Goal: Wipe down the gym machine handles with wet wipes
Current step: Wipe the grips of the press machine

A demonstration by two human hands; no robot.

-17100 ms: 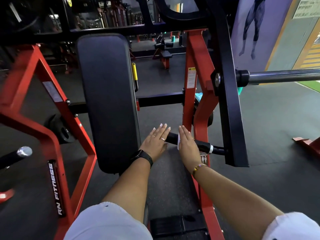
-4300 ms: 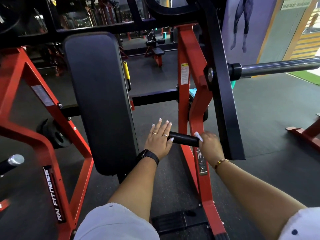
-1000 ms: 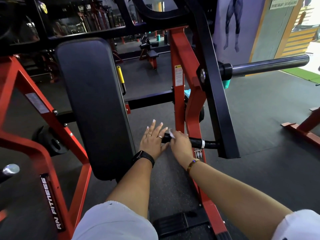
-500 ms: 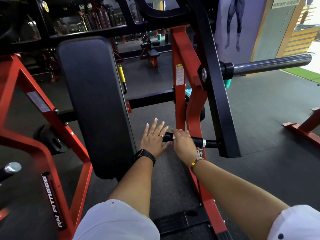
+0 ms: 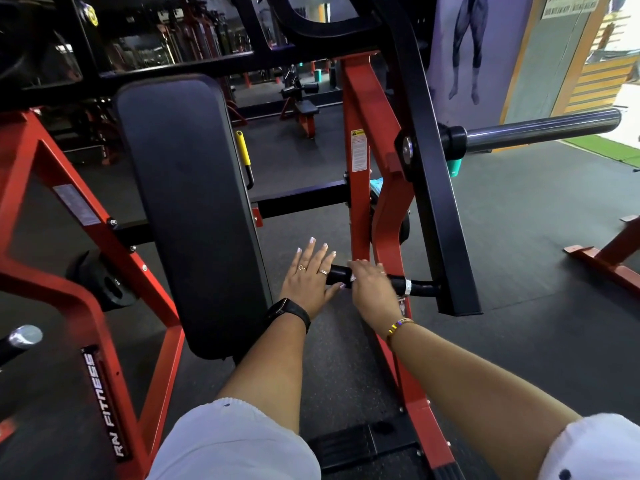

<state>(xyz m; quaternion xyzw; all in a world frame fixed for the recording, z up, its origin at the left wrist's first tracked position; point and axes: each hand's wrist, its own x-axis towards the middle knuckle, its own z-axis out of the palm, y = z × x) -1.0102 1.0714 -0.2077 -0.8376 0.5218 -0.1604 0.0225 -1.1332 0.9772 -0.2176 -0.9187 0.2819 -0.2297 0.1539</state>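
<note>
Head view, near to far from the handle: two bare forearms reach forward over the dark floor toward it. Left hand sits flat at the handle's free end, fingers spread, palm against the tip, not gripping. Right hand is curled over the handle's middle, pressing a wet wipe onto the grip; only a small white scrap shows under the fingers. Just beyond the right hand, a white band rings the handle before it joins the black lever arm. Left of the handle stands the black back pad; behind it, the red frame post. Risk: wipe bunches or slips out from under the fingers, leaving the underside unwiped; a hard push could swing the lever.
</note>
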